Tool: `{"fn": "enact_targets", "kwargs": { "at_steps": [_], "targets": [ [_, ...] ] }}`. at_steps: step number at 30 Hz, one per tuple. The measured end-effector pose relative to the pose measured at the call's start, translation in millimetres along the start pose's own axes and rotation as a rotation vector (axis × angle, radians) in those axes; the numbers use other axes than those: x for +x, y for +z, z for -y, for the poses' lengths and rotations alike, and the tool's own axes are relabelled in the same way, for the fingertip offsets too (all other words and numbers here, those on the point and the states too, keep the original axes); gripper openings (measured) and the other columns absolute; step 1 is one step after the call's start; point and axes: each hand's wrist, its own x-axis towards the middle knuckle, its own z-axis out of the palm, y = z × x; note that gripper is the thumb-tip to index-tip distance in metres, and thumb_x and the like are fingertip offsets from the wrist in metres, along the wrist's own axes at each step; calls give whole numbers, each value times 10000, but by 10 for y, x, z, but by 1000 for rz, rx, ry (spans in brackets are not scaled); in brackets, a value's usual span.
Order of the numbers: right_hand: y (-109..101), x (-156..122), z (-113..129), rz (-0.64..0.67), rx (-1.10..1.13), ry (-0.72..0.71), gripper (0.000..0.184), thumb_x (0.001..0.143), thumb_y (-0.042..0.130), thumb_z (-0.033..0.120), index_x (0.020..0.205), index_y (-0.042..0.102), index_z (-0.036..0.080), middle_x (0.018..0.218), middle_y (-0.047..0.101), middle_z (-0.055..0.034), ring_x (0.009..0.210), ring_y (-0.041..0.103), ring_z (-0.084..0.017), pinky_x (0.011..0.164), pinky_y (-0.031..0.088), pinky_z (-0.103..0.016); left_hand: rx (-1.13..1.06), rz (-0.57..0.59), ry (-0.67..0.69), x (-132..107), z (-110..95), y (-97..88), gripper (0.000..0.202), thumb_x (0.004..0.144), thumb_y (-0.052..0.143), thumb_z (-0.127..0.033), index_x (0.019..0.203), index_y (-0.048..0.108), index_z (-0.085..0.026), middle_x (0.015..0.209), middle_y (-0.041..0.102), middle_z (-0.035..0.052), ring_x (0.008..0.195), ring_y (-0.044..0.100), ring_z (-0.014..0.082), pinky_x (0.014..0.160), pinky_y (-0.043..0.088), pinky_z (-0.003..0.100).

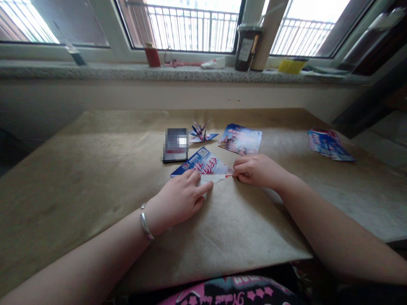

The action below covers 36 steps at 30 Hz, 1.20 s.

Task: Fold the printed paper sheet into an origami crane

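Observation:
A printed sheet of paper (205,163), blue and white with red lettering and a QR code, lies folded into a triangle on the table. Along its near edge a white strip of the back side shows. My left hand (184,192) rests on the near left part of the sheet, fingers spread, index finger stretched along the white strip. With fingers pinched together, my right hand (254,170) grips the paper's right corner. Just beyond the sheet stand a folded paper crane (202,133) and, left of it, a dark phone (175,146) with a blurred screen.
A stack of square printed sheets (241,139) lies behind my right hand. More printed papers (330,145) are fanned out at the far right of the brown-covered table (104,178). On the windowsill (108,74) stand a red container (152,56), a dark box (246,48) and a yellow object (291,65).

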Motion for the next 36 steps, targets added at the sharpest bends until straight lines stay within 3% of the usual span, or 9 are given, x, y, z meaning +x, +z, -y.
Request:
{"fn": "enact_targets", "kwargs": {
  "at_steps": [30,36],
  "targets": [
    [-28,-68,-44,57,41,119,188,773,544,162,788,713,243,894,706,5,740,628,-139,626,400,-245,-14,-15,1,-11,19,23,341,902,435,-266,1220,552,-230,1024,555,106,961,506,252,830,475,396],
    [30,-58,-39,-31,116,193,176,769,526,142,801,691,194,849,676,-34,732,606,-149,653,429,-254,-13,-14,9,-4,20,34,338,913,419,-268,1223,547,-229,1015,556,102,974,499,255,853,465,399]
  ]
}}
